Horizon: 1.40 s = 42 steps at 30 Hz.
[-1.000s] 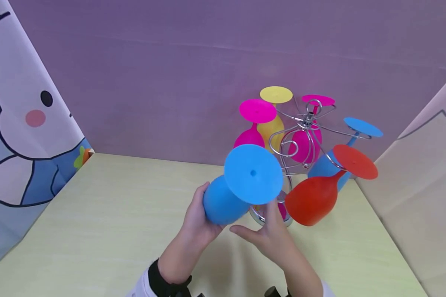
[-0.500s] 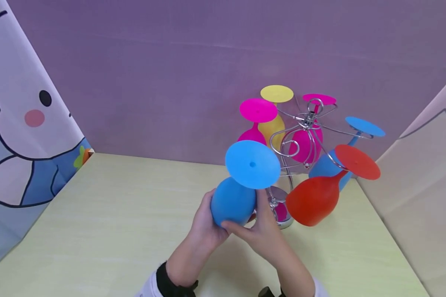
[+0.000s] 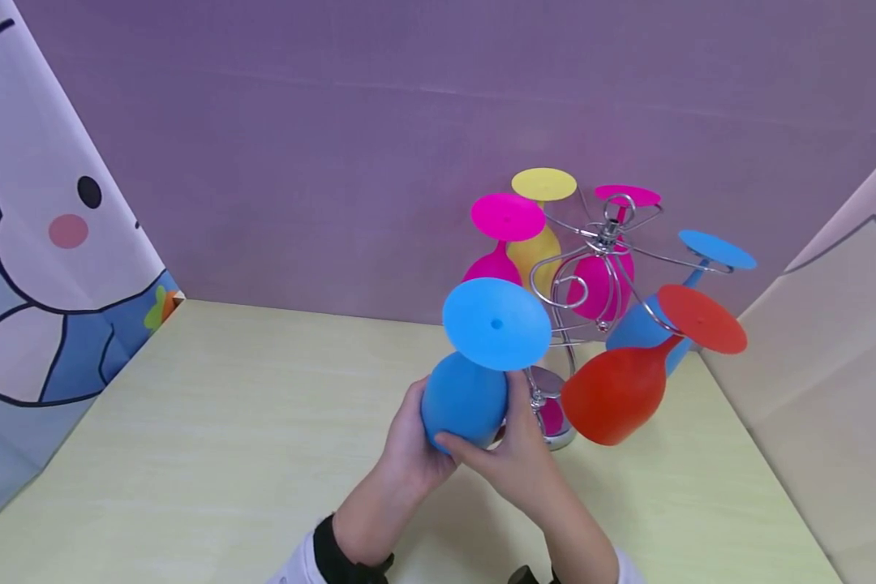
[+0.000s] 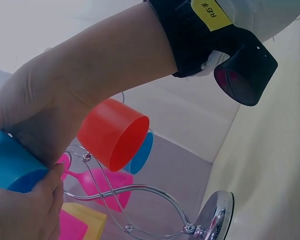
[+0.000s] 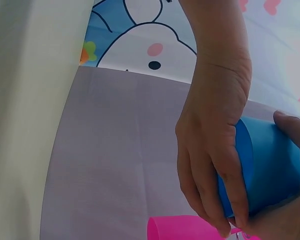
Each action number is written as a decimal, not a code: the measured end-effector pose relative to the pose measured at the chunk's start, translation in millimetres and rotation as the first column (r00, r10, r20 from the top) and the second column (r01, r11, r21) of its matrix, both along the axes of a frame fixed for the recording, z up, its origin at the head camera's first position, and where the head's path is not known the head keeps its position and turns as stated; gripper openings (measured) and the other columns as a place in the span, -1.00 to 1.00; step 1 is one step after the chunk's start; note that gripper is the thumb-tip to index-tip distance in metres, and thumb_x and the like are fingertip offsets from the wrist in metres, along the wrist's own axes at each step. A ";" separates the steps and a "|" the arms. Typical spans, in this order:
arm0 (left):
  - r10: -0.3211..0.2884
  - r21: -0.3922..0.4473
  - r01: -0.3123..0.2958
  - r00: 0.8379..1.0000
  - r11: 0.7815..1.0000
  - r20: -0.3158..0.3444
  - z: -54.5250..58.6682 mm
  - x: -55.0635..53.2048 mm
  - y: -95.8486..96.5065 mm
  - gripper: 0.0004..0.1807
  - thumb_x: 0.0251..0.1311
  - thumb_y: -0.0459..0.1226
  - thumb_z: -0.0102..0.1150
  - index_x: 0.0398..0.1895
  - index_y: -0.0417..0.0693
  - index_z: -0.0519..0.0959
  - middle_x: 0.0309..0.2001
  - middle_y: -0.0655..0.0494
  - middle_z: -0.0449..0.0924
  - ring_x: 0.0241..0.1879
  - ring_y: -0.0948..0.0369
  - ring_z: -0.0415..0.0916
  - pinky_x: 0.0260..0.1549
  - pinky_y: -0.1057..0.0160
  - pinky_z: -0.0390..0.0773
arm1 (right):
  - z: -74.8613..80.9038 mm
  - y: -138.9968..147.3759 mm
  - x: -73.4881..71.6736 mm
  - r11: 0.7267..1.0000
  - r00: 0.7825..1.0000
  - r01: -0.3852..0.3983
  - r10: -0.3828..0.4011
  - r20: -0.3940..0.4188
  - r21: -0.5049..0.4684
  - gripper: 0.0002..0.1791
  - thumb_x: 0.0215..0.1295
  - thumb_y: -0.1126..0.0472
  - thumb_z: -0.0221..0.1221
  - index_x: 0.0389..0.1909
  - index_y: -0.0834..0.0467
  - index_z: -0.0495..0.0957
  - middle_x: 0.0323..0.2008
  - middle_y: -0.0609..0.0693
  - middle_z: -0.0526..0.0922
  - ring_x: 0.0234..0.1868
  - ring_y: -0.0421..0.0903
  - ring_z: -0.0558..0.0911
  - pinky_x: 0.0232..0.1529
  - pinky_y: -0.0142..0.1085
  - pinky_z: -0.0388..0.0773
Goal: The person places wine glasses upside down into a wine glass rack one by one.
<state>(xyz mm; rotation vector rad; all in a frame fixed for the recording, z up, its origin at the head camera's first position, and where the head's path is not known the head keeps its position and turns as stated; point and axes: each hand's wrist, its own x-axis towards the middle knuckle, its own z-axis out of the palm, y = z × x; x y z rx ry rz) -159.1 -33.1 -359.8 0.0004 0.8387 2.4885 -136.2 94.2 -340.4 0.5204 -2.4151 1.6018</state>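
Upside down between my hands is a blue plastic goblet [image 3: 463,405], its round foot up and tilted toward me. My left hand [image 3: 418,446] holds the bowl from the left; its fingers wrap near the rim in the right wrist view. On the other side my right hand [image 3: 514,458] grips the same bowl [image 5: 272,165], thumb in front and fingers along the right. Just behind stands a wire goblet rack [image 3: 607,239] with one curled arm toward the held goblet. A red goblet [image 3: 616,397] hangs by its foot at the rack's front right.
Also on the rack hang a pink goblet [image 3: 506,217], a yellow goblet [image 3: 543,186], a second pink goblet [image 3: 602,284] and another blue goblet [image 3: 714,249]. The rack's round base [image 4: 217,217] stands on the pale table [image 3: 226,454]. A purple backdrop [image 3: 299,162] rises behind.
My right hand has closed in from beside the blue goblet and now grips its bowl. The goblet has tipped more upright and shifted slightly right with my left hand.
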 end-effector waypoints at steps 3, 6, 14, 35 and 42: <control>0.001 -0.004 -0.001 1.000 1.000 -0.003 0.8 0.5 0.6 -0.35 0.27 0.14 -0.26 0.33 0.11 -0.07 0.24 -0.07 0.05 0.12 0.00 0.19 -0.01 0.25 0.41 | 0.9 0.0 0.0 1.000 1.000 0.004 -0.004 -0.024 -0.021 0.04 -0.07 0.13 0.37 0.34 -0.07 -0.12 0.30 0.07 0.09 0.27 0.11 0.12 -0.02 0.21 0.41; 0.007 -0.019 -0.007 1.000 1.000 0.000 1.9 0.5 1.1 -0.35 0.27 0.13 -0.25 0.33 0.10 -0.07 0.24 -0.08 0.05 0.13 0.01 0.17 0.01 0.23 0.39 | 1.1 0.4 0.0 0.999 0.999 0.009 -0.011 -0.050 -0.042 0.02 -0.09 0.16 0.38 0.33 -0.07 -0.09 0.29 0.07 0.12 0.26 0.10 0.14 -0.02 0.20 0.41; 0.000 -0.053 -0.002 1.000 0.999 -0.031 4.4 0.5 1.4 -0.36 0.29 0.13 -0.27 0.33 0.11 -0.07 0.26 -0.08 0.02 0.17 -0.01 0.12 0.10 0.15 0.33 | 2.2 3.6 0.2 0.996 0.996 0.023 -0.030 -0.086 -0.083 0.00 -0.10 0.16 0.38 0.32 -0.09 -0.04 0.30 0.03 0.13 0.26 0.08 0.15 -0.04 0.18 0.44; 0.218 -0.122 -0.267 0.923 0.956 -0.316 0.4 -21.7 -64.9 -0.49 0.40 0.04 -0.38 0.28 0.00 0.13 0.30 -0.06 0.21 0.19 0.02 0.29 0.07 -0.01 0.40 | 18.3 26.0 -4.0 0.980 0.975 0.175 -0.186 -0.124 -0.091 0.00 -0.08 0.28 0.33 0.34 0.04 -0.09 0.30 0.12 0.11 0.27 0.08 0.13 -0.02 0.17 0.43; 0.298 -0.235 -0.411 0.867 0.881 -0.398 -0.2 -25.6 -105.1 -0.47 0.41 0.04 -0.43 0.32 0.00 0.08 0.32 -0.04 0.16 0.26 0.03 0.17 0.19 0.04 0.28 | 21.2 33.6 -5.8 0.966 0.966 0.233 -0.243 -0.088 -0.113 0.01 -0.04 0.28 0.32 0.35 0.03 -0.12 0.31 0.09 0.10 0.28 0.03 0.11 -0.02 0.17 0.43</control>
